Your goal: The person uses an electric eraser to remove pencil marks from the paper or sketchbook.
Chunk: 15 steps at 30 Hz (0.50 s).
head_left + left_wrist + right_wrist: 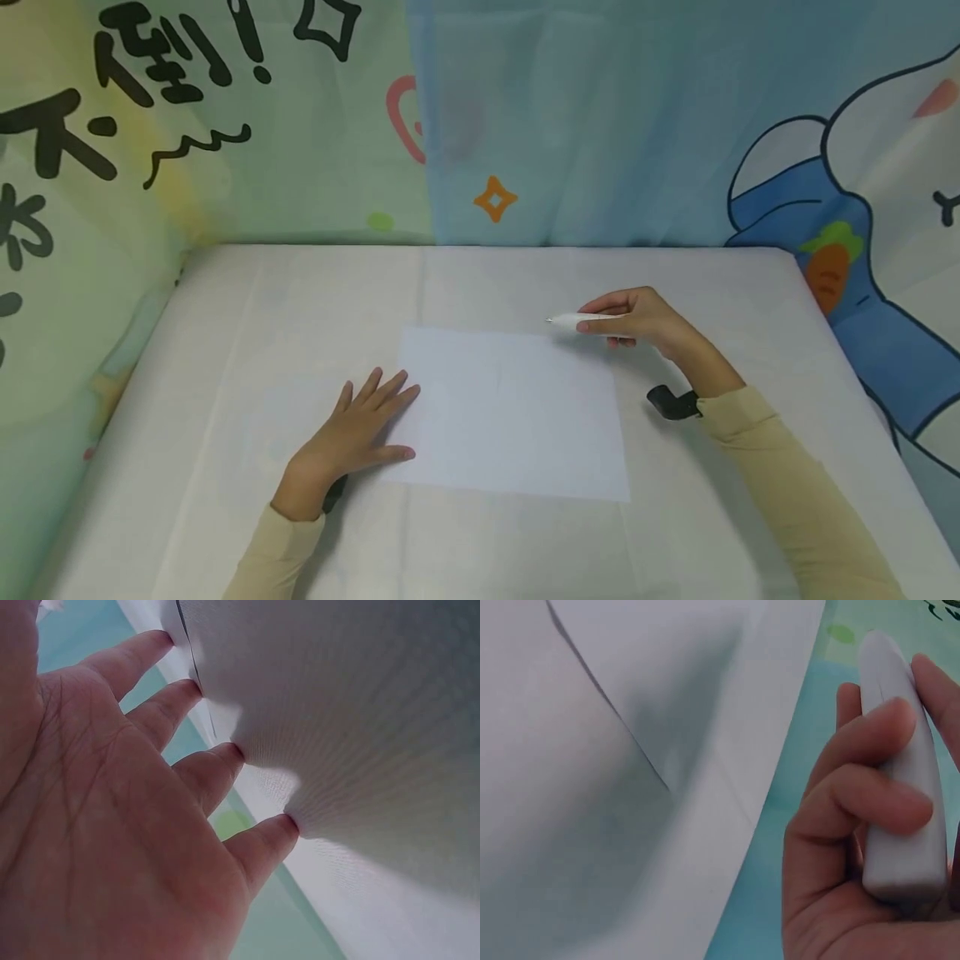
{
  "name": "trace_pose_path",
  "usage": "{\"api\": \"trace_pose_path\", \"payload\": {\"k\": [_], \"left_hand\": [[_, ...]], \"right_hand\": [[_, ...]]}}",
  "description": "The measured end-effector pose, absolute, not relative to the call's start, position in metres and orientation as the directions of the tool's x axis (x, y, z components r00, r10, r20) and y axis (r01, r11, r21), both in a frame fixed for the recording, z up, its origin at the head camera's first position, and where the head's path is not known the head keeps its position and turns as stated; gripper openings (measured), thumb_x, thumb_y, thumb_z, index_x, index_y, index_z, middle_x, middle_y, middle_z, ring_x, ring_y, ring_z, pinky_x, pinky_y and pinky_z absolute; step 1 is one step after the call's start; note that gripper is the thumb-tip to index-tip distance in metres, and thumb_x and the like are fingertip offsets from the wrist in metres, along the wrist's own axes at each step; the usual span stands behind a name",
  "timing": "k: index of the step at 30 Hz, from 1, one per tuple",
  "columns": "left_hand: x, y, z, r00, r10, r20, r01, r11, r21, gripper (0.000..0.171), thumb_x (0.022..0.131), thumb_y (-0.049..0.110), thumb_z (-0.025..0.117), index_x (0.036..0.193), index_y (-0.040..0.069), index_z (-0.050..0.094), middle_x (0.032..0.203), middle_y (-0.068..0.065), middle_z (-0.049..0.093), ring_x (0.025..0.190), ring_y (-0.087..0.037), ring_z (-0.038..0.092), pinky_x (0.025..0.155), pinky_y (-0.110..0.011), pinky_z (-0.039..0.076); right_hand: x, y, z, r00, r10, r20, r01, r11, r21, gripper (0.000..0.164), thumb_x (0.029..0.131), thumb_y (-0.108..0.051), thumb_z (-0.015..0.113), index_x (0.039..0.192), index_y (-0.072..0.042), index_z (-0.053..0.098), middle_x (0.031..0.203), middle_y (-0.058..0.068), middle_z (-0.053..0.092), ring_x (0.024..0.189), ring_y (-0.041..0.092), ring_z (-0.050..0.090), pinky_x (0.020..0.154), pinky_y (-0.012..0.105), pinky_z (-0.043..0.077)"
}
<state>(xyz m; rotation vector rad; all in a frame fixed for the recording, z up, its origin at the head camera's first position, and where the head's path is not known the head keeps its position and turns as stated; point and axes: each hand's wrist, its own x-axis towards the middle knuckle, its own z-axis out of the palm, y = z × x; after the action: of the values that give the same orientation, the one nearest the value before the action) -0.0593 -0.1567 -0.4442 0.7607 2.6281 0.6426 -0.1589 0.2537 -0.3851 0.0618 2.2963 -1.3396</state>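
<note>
A sheet of white paper lies flat on the white table. My left hand rests at its left edge with the fingers spread. In the left wrist view that hand presses its fingertips down on the white surface. Over the paper's upper right corner, my right hand grips a white tapered correction pen with a small metallic tip pointing left. The right wrist view shows fingers curled round the pen, and part of its far side is hidden.
The white-covered table extends around the paper on all sides. Behind it hangs a printed curtain with large dark characters and a cartoon figure. A black wrist strap piece sticks out below the right wrist.
</note>
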Motion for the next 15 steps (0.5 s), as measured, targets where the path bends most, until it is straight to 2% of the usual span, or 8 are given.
{"api": "trace_pose_path", "payload": {"k": [8,15], "left_hand": [[-0.059,-0.159,-0.446,-0.805,0.562,-0.191,0.415,0.764,0.495,0.080,0.086,0.039,0.072,0.151,0.010,0.036,0.160,-0.014,0.025,0.147,-0.042,0.011,0.113,-0.068,0.008],[-0.060,-0.157,-0.447,-0.804,0.565,-0.185,0.415,0.756,0.505,0.080,0.087,0.041,0.071,0.152,0.011,0.035,0.160,-0.014,0.023,0.148,-0.042,0.009,0.113,-0.067,0.006]], "right_hand": [[-0.146,0.239,-0.399,-0.869,-0.210,-0.448,0.290,0.517,-0.805,0.049,0.081,-0.026,0.081,0.118,0.003,0.066,0.081,-0.007,0.072,0.052,0.012,0.053,0.048,0.023,0.036],[-0.142,0.231,-0.402,-0.863,-0.234,-0.448,0.280,0.518,-0.809,0.047,0.082,-0.025,0.080,0.117,0.004,0.067,0.076,-0.003,0.072,0.050,0.013,0.052,0.048,0.023,0.034]]}}
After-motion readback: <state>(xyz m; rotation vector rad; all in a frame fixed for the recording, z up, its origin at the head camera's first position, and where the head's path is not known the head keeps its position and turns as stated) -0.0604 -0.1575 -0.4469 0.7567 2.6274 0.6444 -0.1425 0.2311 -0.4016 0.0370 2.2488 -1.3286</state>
